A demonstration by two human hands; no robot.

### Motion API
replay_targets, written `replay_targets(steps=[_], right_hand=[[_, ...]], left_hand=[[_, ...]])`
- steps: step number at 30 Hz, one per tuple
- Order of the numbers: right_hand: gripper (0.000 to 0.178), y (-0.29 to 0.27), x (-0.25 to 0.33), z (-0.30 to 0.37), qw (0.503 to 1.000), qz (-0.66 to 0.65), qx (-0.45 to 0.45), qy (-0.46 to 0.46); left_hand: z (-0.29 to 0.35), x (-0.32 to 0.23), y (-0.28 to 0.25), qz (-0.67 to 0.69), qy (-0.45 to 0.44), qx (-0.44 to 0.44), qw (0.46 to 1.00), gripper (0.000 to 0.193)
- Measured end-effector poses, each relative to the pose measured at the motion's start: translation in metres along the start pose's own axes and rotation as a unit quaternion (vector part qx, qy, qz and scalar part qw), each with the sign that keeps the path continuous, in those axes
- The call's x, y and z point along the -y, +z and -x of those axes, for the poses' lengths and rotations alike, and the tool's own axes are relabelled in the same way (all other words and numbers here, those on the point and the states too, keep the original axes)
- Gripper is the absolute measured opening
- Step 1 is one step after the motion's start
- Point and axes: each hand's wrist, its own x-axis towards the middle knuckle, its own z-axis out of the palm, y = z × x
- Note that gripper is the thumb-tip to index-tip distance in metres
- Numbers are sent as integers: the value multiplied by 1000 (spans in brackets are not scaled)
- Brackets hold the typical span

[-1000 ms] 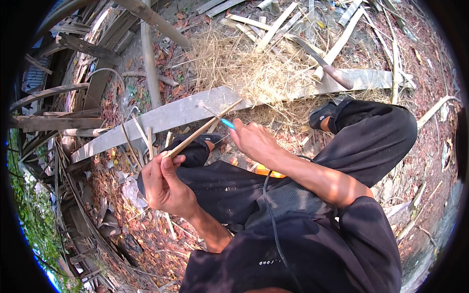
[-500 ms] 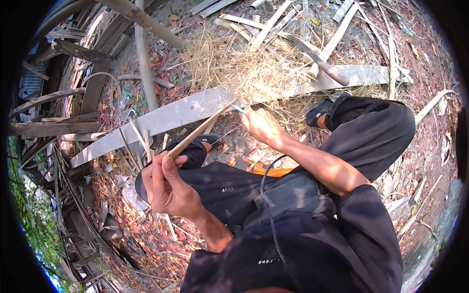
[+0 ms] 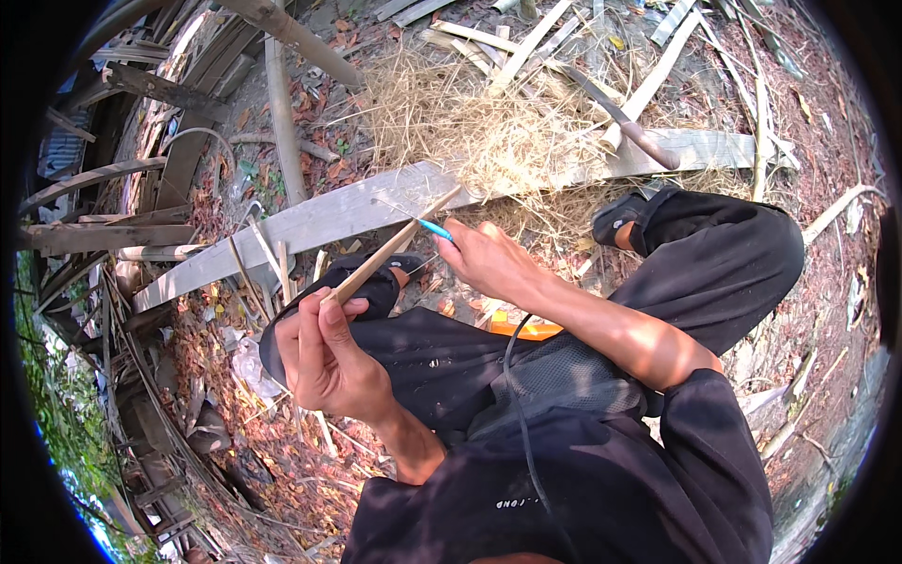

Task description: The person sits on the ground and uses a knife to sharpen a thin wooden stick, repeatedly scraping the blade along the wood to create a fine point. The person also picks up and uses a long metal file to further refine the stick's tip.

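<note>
My left hand (image 3: 335,362) is closed round the near end of a thin, pale wooden strip (image 3: 383,252). The strip slants away to the upper right, its far end over the plank (image 3: 348,205). In my right hand (image 3: 493,261) is a small knife (image 3: 434,228) with a bright blue handle. Its narrow blade points left and crosses the strip near the far end; whether it touches cannot be made out. Fine pale shavings (image 3: 442,117) are heaped on the ground beyond the plank.
A large blade with a brown wooden handle (image 3: 648,148) rests across the plank's right part. Split slats (image 3: 658,80) lie at the back right. Poles and stacked timber (image 3: 103,240) crowd the left. Something orange (image 3: 531,329) lies between my legs, and a dark cable (image 3: 515,395) hangs down my front.
My right hand and the knife have moved left and slightly nearer, from the strip's far tip back along it. My left hand has stayed nearly still, still gripping the strip.
</note>
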Motion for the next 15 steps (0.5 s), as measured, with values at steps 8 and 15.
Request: replay_targets(steps=[8,15], right_hand=[[29,-27,20,-1,992,-21,98,75],[23,-4,-52,3,987,138,5,-78]], left_hand=[[-1,2,-9,28,7,25,999,14],[-7,1,-12,20,49,77,996,14]])
